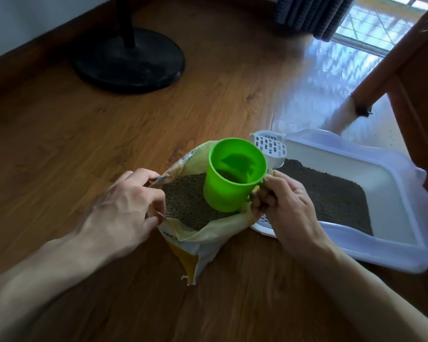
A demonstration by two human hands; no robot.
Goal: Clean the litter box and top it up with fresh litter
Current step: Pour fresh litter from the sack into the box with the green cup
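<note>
Here your right hand (286, 206) holds the green cup (234, 175) by its handle, fingers (260, 202) curled round it, and the cup sits upright in the open mouth of the litter bag (198, 239), its base touching the brown litter (183, 201) inside. A little litter lies in the bottom of the cup, though the shadow there makes the amount hard to judge. Your left hand (124, 206) pinches the near-left edge of the bag's mouth, thumb and fingertips closed on the folded rim, holding it open. The bag stands on the wooden floor (59, 149), touching the corner of the litter box (391, 193) just to its right. The box is white with a pale rim, and a layer of dark litter covers its floor. A white slotted scoop (269, 145) rests at the box's left corner, just behind the cup. Farther back on the floor stands a black round fan base (131, 62); a wooden furniture leg (381, 77) rises beyond the box at the right.
</note>
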